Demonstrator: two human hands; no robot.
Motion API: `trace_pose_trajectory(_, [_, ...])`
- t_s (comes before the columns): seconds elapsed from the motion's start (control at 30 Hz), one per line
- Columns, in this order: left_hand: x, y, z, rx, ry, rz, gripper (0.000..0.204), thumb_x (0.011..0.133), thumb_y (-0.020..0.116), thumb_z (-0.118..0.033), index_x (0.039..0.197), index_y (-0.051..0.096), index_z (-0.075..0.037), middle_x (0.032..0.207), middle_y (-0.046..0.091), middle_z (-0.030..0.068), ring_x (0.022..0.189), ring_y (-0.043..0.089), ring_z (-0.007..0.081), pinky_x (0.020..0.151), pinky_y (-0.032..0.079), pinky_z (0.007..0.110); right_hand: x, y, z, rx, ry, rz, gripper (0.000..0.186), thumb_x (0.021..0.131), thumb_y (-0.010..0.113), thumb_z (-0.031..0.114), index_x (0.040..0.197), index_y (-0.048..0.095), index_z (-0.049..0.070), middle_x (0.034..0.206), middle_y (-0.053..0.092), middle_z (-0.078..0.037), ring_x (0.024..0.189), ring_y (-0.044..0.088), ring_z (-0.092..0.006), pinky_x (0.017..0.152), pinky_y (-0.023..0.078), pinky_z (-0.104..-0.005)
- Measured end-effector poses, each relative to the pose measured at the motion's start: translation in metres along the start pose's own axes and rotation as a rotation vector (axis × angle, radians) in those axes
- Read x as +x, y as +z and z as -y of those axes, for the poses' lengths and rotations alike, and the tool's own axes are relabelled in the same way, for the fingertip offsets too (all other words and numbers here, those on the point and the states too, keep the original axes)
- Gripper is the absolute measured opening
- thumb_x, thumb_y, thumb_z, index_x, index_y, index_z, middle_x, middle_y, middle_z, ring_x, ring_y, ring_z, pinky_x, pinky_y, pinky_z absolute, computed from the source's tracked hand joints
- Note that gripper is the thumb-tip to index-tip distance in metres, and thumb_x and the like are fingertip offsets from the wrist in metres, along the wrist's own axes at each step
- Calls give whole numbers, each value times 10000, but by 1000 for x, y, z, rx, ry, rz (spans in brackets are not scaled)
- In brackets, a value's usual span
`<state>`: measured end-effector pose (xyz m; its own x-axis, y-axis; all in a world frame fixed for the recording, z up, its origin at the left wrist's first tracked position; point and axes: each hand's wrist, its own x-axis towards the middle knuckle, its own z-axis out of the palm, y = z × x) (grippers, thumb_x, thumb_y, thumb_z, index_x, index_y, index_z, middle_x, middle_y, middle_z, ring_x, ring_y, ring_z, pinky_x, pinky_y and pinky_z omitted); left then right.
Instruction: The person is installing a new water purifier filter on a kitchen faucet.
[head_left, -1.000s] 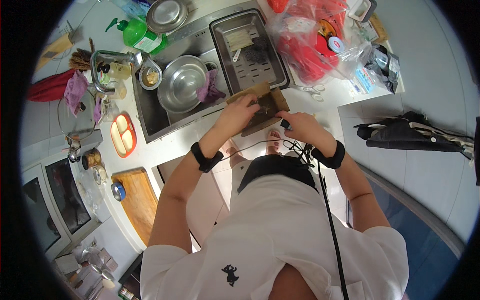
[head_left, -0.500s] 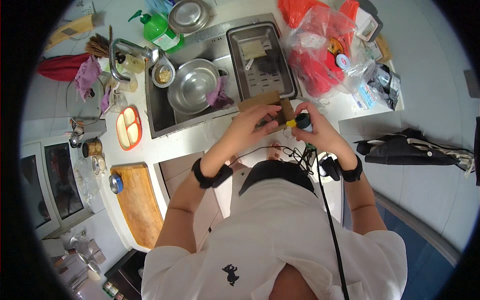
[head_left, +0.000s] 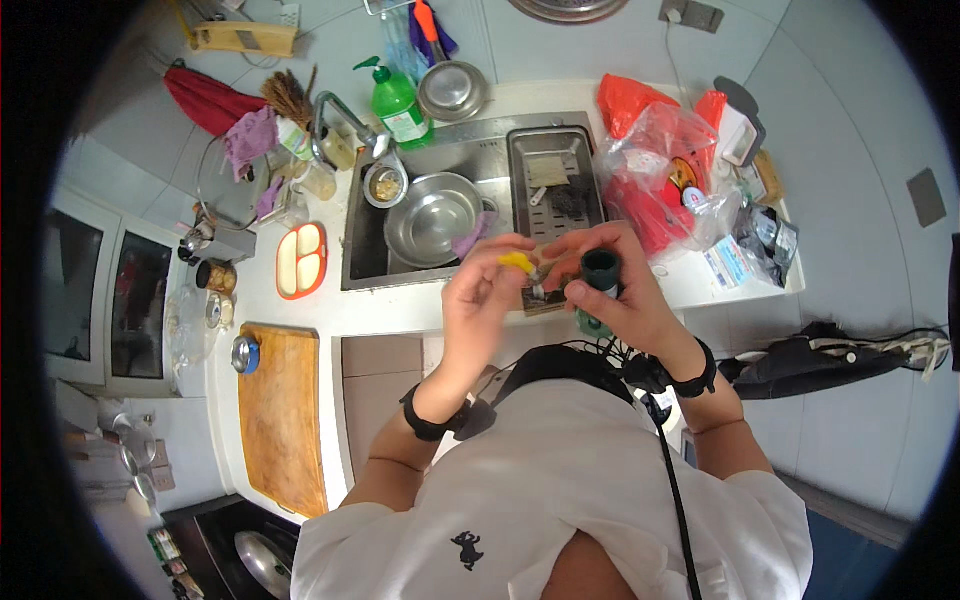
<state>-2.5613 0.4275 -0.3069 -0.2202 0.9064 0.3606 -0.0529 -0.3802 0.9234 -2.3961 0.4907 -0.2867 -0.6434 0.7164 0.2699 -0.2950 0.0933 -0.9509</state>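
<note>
My right hand (head_left: 625, 300) is closed round a small dark green bottle (head_left: 601, 266), its round dark top facing up. A small bright yellow piece (head_left: 516, 262) sits between the fingertips of my left hand (head_left: 482, 300), to the left of the bottle; its exact kind is not clear. Both hands are close together above the counter's front edge, by the sink. Below and between them is a brown cardboard box (head_left: 540, 307), mostly covered by my fingers, with something small and pale in it.
Behind my hands, the steel sink (head_left: 365, 277) holds a metal basin (head_left: 432, 215) and a perforated tray (head_left: 553, 205). Plastic bags (head_left: 660, 180) crowd the right. A green pump bottle (head_left: 400, 105) stands behind the sink. Left lie a divided plate (head_left: 302, 262) and a wooden board (head_left: 280, 420).
My left hand has come off the cardboard box and now has the yellow piece, which was beside the bottle in my right hand. The view has tilted up, showing more of the back wall.
</note>
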Motion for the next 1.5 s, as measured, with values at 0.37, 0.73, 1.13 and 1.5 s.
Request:
trace_pose_trajectory(0.37, [-4,1,-43,-522,-331,-167,119,882,509,-103,984,539,-51,694,571,38,603,525,118,550,440,258,-1,15,-22,-369,-198,72,480,820,586,169,1199,325,32,915,511,-134,674,527,-211,579,411,-327])
trace_pose_trajectory(0.73, [-10,-9,-49,-370,-225,-225,81,859,559,-133,867,541,-55,759,540,-30,689,440,44,644,324,174,10,38,-2,-575,-513,178,478,795,651,185,1187,440,13,994,539,-147,847,568,-254,733,447,-321])
trace_pose_trajectory(1.13, [-7,-1,-38,13,71,23,511,952,269,-423,901,555,-2,1018,484,94,936,468,170,874,352,301,1,45,-6,-242,-145,87,389,758,711,149,924,369,66,874,492,-71,756,513,-142,684,456,-262])
trace_pose_trajectory(1.5, [5,-7,-37,39,107,114,541,882,346,-568,979,463,-48,1168,415,91,879,465,92,570,380,157,11,47,3,550,255,90,228,925,475,264,1023,396,74,946,505,-50,761,573,-123,644,474,-239])
